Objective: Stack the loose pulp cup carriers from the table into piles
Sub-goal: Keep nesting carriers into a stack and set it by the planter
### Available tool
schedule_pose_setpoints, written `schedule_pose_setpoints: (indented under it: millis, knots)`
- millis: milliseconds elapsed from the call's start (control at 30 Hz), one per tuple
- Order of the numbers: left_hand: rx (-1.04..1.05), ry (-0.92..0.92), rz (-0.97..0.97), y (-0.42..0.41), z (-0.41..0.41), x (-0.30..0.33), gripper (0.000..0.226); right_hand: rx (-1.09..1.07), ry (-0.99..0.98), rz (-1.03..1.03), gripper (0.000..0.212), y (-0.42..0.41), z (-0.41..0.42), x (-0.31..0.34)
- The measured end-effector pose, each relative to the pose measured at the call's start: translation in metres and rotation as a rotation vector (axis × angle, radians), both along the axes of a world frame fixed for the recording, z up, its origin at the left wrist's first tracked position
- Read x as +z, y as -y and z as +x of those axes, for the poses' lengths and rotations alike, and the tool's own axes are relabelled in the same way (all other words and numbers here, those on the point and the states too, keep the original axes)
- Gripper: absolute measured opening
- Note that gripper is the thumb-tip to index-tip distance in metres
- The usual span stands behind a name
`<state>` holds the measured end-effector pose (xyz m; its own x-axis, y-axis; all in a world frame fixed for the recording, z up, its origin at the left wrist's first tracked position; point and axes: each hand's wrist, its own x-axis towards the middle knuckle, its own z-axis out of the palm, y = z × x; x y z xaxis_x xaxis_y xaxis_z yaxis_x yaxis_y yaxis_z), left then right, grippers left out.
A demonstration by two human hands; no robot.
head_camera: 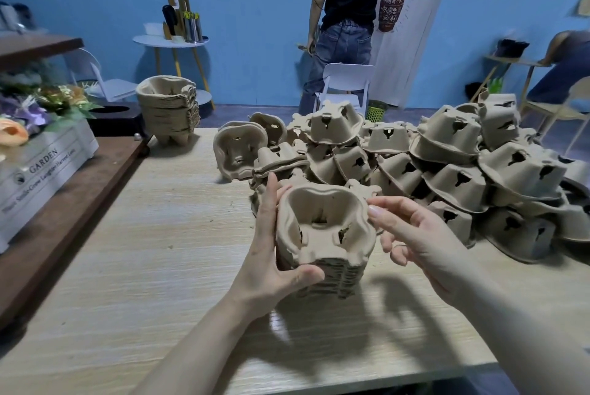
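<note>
My left hand [271, 254] grips a stack of nested brown pulp cup carriers [322, 235] above the light wooden table [143, 267], fingers along its left side and thumb across its front. My right hand [415, 235] hovers just right of the stack with fingers loosely curled, holding nothing; its fingertips are close to the stack's top right rim. A big heap of loose carriers [447, 164] lies behind and to the right, most of them upside down. A finished pile of carriers [169, 107] stands at the table's far left corner.
A dark wooden shelf [64, 203] with a white "GARDEN" crate [41, 171] of flowers runs along the left. Beyond the table stand a person in a black shirt [344, 11], a white chair [346, 81] and a small round side table [172, 40].
</note>
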<state>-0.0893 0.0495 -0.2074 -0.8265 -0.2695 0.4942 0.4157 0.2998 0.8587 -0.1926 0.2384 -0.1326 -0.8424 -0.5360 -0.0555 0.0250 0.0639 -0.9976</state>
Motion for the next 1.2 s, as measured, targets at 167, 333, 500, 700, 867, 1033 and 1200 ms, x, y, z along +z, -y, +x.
schedule_pose_setpoints:
  millis: [167,333,500,700,867,1033,1200]
  knots:
    - [0.062,-0.046,-0.078,0.0,0.0,0.0,0.104,0.069,0.001,0.005,0.047,0.001,0.004,-0.007]
    - [0.089,-0.061,-0.079,0.0,-0.001,0.001,0.094,-0.029,-0.177,0.016,0.027,0.0,-0.027,-0.01]
    - [0.104,-0.059,-0.058,-0.001,-0.001,0.001,0.096,-0.157,-0.582,0.353,0.024,0.01,-0.095,-0.028]
    - [0.102,-0.047,-0.056,0.0,0.0,0.0,0.097,0.083,-0.707,0.711,0.057,0.038,-0.115,-0.028]
    - [0.097,-0.042,-0.062,0.001,0.0,0.0,0.098,0.087,-0.875,0.82,0.062,0.034,-0.111,-0.03]
    - [0.09,-0.042,-0.065,0.001,-0.001,0.001,0.099,0.022,-0.924,0.603,0.08,0.003,-0.099,-0.034]
    - [0.092,-0.058,-0.064,0.0,0.0,0.003,0.099,-0.034,-0.906,0.443,0.091,-0.022,-0.079,-0.028]
